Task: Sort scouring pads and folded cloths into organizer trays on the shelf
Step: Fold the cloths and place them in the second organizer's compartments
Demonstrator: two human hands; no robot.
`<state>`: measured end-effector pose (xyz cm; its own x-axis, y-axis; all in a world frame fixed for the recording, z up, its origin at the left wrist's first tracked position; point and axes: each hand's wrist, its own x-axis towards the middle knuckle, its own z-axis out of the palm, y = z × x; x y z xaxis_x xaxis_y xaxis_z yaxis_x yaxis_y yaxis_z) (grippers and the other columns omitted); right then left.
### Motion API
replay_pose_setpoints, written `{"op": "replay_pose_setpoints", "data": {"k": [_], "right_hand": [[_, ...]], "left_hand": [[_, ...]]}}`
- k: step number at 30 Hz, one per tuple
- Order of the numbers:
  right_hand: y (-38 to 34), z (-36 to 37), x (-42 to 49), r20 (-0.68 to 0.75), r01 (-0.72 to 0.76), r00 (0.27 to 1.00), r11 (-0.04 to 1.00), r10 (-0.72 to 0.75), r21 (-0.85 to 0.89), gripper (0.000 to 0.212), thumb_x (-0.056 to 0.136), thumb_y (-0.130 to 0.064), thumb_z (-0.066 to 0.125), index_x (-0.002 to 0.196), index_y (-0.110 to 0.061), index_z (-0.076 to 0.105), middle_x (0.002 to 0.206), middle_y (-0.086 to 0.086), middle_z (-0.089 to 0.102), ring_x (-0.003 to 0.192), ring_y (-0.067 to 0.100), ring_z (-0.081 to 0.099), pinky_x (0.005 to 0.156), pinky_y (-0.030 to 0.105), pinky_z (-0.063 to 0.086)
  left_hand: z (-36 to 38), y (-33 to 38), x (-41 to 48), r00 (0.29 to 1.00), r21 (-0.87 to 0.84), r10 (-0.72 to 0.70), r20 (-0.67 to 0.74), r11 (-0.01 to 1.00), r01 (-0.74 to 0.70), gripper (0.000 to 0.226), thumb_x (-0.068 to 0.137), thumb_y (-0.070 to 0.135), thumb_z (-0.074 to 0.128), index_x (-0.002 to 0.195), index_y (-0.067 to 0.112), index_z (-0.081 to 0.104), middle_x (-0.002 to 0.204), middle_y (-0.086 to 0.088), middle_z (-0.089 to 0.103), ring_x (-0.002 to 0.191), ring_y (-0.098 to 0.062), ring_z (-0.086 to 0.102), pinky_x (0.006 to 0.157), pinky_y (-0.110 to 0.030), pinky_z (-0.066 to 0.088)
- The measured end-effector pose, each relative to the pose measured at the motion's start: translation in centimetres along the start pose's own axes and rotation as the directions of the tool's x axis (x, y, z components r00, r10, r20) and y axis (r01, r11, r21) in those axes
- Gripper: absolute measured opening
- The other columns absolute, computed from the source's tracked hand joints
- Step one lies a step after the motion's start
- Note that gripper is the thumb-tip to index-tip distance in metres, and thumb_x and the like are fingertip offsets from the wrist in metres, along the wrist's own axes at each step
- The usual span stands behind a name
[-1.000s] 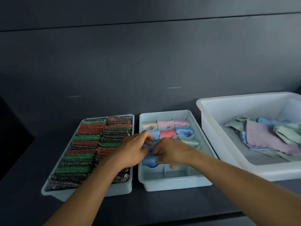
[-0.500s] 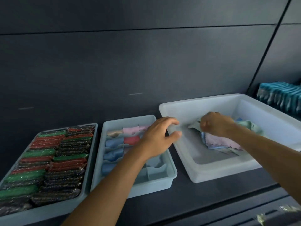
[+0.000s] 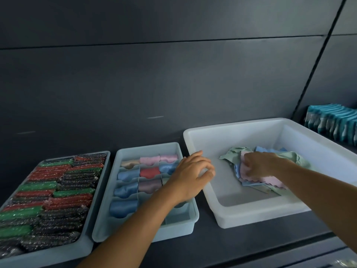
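A white bin (image 3: 249, 219) on the right holds a loose pile of cloths (image 3: 270, 181) in pink, blue and green. My right hand (image 3: 258, 164) is down on that pile, fingers curled into the pink cloth on top. My left hand (image 3: 190, 176) hovers over the bin's left rim with loosely curled fingers and holds nothing. A pale blue divided tray (image 3: 185, 226) in the middle has folded cloths (image 3: 149, 172) in its far and left compartments; the near right compartments are bare. At the left a tray (image 3: 87, 246) is packed with green, red and dark scouring pads (image 3: 52, 192).
Everything stands on a dark shelf (image 3: 222, 246) with a dark back panel. A row of teal packaged items (image 3: 332, 125) sits at the far right behind the bin. A lower shelf edge shows at the bottom right.
Both hands left the divided tray and moved right. My right hand went into the white bin and settled onto the cloth pile; my left hand followed to the bin's rim. The view panned right.
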<state>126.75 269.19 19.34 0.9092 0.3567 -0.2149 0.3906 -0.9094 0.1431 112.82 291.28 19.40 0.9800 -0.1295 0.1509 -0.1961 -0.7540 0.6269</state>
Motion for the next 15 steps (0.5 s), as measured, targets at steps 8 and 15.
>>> {"op": "replay_pose_setpoints", "data": {"k": [8, 15], "right_hand": [[-0.9, -0.3, 0.2, -0.026, 0.066, 0.997, 0.979, -0.072, -0.195, 0.025, 0.088, -0.033, 0.047, 0.107, -0.021, 0.056, 0.093, -0.001, 0.053, 0.088, 0.021, 0.047, 0.075, 0.029, 0.042], [0.3, -2.3, 0.1, -0.196, 0.253, 0.959, 0.925, -0.203, 0.283, 0.04, 0.078, -0.046, 0.055, 0.051, -0.019, 0.044, 0.056, -0.004, 0.036, 0.06, 0.017, 0.04, 0.06, 0.03, 0.037]], "left_hand": [[0.0, 0.3, -0.1, 0.999, 0.008, 0.0, -0.034, 1.0, 0.001, 0.026, 0.101, 0.033, 0.047, 0.114, 0.023, 0.067, 0.137, 0.013, 0.052, 0.144, 0.001, 0.019, 0.118, -0.028, 0.013], [-0.5, 0.5, 0.0, 1.0, 0.115, 0.017, 0.004, 0.993, -0.017, 0.026, 0.099, 0.039, 0.047, 0.115, 0.026, 0.064, 0.136, 0.013, 0.054, 0.142, -0.003, 0.026, 0.12, -0.041, 0.012]]}}
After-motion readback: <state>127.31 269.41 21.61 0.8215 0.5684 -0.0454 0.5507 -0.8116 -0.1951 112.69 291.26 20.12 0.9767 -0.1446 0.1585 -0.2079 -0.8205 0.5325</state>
